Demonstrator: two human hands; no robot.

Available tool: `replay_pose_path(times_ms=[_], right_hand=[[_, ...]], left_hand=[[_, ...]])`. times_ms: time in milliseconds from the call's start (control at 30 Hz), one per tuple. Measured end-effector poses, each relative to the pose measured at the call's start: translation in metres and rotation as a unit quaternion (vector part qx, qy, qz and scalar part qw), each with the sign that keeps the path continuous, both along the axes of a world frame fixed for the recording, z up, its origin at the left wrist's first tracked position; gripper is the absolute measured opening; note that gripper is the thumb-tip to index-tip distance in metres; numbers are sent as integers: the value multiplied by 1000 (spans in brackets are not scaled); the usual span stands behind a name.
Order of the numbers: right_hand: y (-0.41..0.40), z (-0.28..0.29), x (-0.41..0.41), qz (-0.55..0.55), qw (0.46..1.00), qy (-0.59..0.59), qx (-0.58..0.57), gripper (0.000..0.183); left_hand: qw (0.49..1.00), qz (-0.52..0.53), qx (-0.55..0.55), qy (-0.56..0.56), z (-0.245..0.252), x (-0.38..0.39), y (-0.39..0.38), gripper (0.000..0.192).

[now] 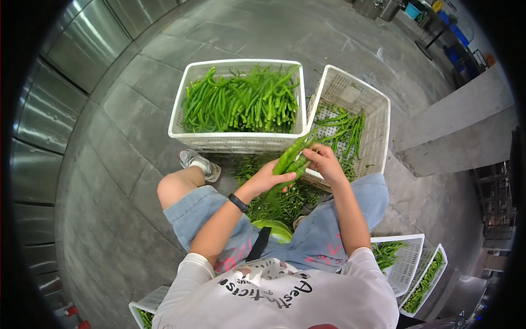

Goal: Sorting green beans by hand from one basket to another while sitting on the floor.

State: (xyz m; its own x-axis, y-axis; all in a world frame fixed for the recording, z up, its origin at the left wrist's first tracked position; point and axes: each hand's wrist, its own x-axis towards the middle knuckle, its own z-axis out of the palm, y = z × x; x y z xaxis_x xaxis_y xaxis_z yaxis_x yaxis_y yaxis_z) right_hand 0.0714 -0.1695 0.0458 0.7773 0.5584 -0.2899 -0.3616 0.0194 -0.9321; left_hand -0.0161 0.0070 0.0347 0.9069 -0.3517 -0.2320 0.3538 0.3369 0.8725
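My left hand (269,179) holds a bunch of long green chili peppers (291,158), slanting up to the right between my knees. At the upper end of the bunch, the thumb and fingers of my right hand (326,162) pinch a pepper's end; the fingertips partly hide the exact spot. Just beyond, a white plastic crate (236,137) is heaped with long green peppers (242,100). A second white crate (376,123), set at an angle on the right, has a smaller, loose amount of peppers (349,131) on its perforated bottom.
Small green pieces (287,201) cover the floor between my legs, by a lime-green plastic object (279,230). More crates (404,271) with peppers stand behind me at right, and one (150,299) at lower left. A concrete pillar (456,127) rises at right; steel cabinets (90,45) line the left.
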Motion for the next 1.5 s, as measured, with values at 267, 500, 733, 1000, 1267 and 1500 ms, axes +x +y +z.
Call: replay_pose_path(times_ms=[267, 500, 733, 1000, 1267, 1500], right_hand=[[-5, -5, -7, -13, 965, 172, 196, 10], [-5, -11, -4, -66, 984, 56, 157, 13], [-14, -11, 1, -58, 984, 81, 148, 12], [-21, -31, 1, -23, 930, 243, 276, 19], [-25, -5, 2, -22, 972, 126, 196, 15], [-19, -9, 2, -10, 992, 46, 120, 16]], left_hand=[[998, -42, -44, 28, 3, 3, 3, 38], [997, -53, -4, 48, -6, 6, 3, 36], [994, -102, 15, 31, -5, 4, 1, 38], [987, -154, -38, 35, -3, 4, 1, 39], [987, -137, 0, 85, -11, 13, 16, 40], [983, -158, 15, 92, -13, 12, 13, 38]])
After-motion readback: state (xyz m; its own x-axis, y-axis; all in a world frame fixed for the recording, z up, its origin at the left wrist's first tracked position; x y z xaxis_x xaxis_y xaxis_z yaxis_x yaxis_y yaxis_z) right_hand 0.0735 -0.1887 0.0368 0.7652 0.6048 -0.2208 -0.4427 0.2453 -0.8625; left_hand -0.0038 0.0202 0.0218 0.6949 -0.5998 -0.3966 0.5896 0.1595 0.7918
